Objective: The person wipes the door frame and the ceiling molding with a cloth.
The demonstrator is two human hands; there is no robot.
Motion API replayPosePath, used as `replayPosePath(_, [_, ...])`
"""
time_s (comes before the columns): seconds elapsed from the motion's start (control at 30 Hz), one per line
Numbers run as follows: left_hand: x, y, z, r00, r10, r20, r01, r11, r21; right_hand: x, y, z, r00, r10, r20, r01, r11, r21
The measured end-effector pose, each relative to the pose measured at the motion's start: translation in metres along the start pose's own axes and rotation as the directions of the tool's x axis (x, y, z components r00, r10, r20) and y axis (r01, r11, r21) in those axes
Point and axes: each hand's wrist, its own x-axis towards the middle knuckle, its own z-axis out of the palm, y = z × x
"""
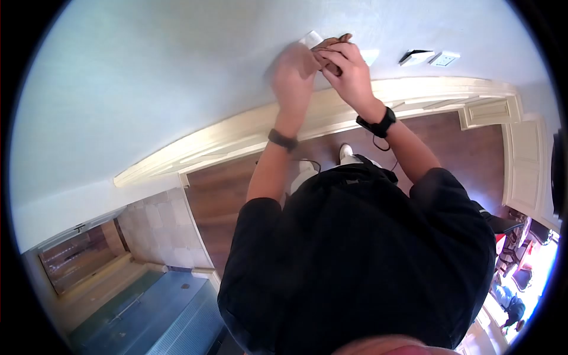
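Both hands are raised close together against the pale blue-grey wall (195, 65). My right hand (353, 76) has its fingers curled around a crumpled brown cloth-like piece (331, 42), whose exact kind I cannot make out. Right beside it, my left hand (294, 74) is smeared by motion and meets the near side of the brown piece; its fingers do not show clearly. A white wall plate (312, 39) peeks out behind the hands. Another white plate (371, 56) shows just to the right of my right hand.
Farther right on the wall are a tilted white plate with a dark gap behind it (416, 57) and a socket plate (444, 58). Cream moulding (236, 127) runs below the hands. A glass-sided blue area (154, 316) lies lower left. Chairs and people appear at far right.
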Motion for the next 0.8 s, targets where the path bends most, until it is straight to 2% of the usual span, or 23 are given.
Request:
replayPosePath(0.07, [-0.022,-0.018,-0.003,0.991,-0.11,0.07,0.112,0.993,-0.024,-0.019,0.0,0.023,0.997,0.047,0.058,-0.045,0.999,-0.022])
replayPosePath(0.17, [-0.05,-0.04,-0.018,0.947,-0.274,0.169,0.269,0.962,0.055,-0.045,-0.006,0.058,0.964,0.134,0.23,-0.127,0.991,-0.043])
replayPosePath(0.27, [-0.082,-0.067,-0.035,0.91,-0.355,0.214,0.336,0.934,0.119,-0.079,-0.011,0.097,0.937,0.165,0.307,-0.174,0.985,0.002])
replayPosePath(0.37, [-0.103,-0.085,-0.048,0.824,-0.463,0.326,0.393,0.882,0.259,-0.11,-0.009,0.129,0.913,0.2,0.356,-0.231,0.972,0.046])
replayPosePath(0.43, [-0.114,-0.095,-0.047,0.725,-0.528,0.443,0.403,0.846,0.349,-0.132,-0.001,0.14,0.884,0.234,0.404,-0.277,0.96,0.049])
replayPosePath(0.47, [-0.119,-0.099,-0.044,0.667,-0.562,0.489,0.401,0.824,0.4,-0.143,0.004,0.145,0.866,0.258,0.428,-0.297,0.954,0.027])
replayPosePath(0.5, [-0.126,-0.102,-0.036,0.671,-0.548,0.5,0.369,0.831,0.416,-0.152,0.008,0.149,0.847,0.282,0.451,-0.32,0.947,0.008])
replayPosePath(0.53, [-0.134,-0.1,-0.026,0.674,-0.531,0.513,0.331,0.839,0.433,-0.161,0.012,0.146,0.791,0.36,0.494,-0.414,0.91,0.0])
replayPosePath(0.6, [-0.142,-0.094,-0.006,0.721,-0.442,0.533,0.235,0.881,0.411,-0.17,0.024,0.136,0.832,0.338,0.441,-0.382,0.924,0.012])
replayPosePath(0.63, [-0.143,-0.093,0.003,0.719,-0.42,0.554,0.199,0.888,0.415,-0.173,0.031,0.13,0.85,0.328,0.412,-0.366,0.93,0.014])
replayPosePath(0.73, [-0.145,-0.084,0.037,0.702,-0.363,0.612,0.098,0.901,0.422,-0.177,0.056,0.106,0.821,0.384,0.423,-0.41,0.911,-0.032])
replayPosePath(0.8, [-0.145,-0.068,0.064,0.655,-0.372,0.658,0.055,0.892,0.449,-0.179,0.079,0.085,0.806,0.416,0.421,-0.434,0.899,-0.058])
